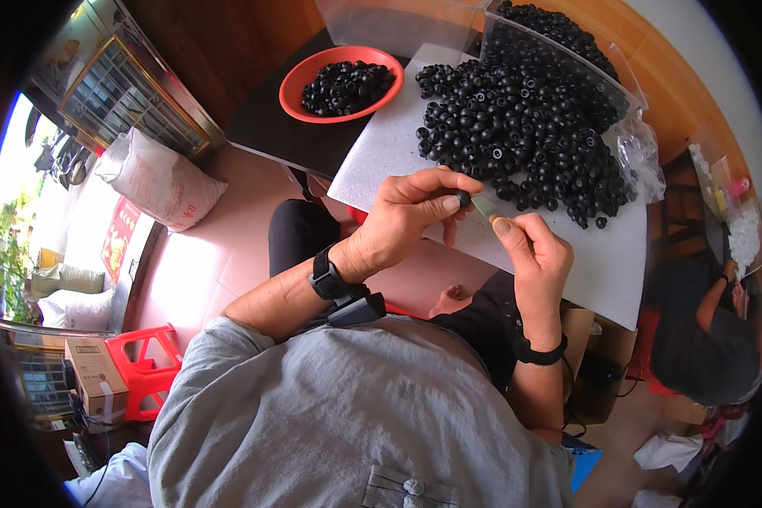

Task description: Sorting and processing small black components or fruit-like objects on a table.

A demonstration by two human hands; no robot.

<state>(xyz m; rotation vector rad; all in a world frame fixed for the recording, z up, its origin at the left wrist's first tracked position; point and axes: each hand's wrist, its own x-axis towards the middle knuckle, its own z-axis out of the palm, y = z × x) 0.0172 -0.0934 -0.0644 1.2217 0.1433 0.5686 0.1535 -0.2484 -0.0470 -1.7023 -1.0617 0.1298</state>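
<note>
Over the near edge of the white board, my left hand (402, 212) pinches a small black round piece (463, 198) between thumb and fingers. My right hand (533, 254) is closed on a thin, pale, pointed blade (483, 205), perhaps a small knife; its handle is hidden in the fingers. The blade's tip meets or nearly meets the black piece; contact is too small to tell. Just beyond both hands, a big heap of similar black pieces (516, 127), several with round holes showing, covers much of the white board (372, 165).
An orange-red bowl (289, 95) of black pieces stands on a dark table (267, 127) at the far left. A clear plastic bin (559, 46) spills pieces onto the board. A white sack (161, 182) and red stool (148, 372) are at left. Another person (715, 347) sits at right.
</note>
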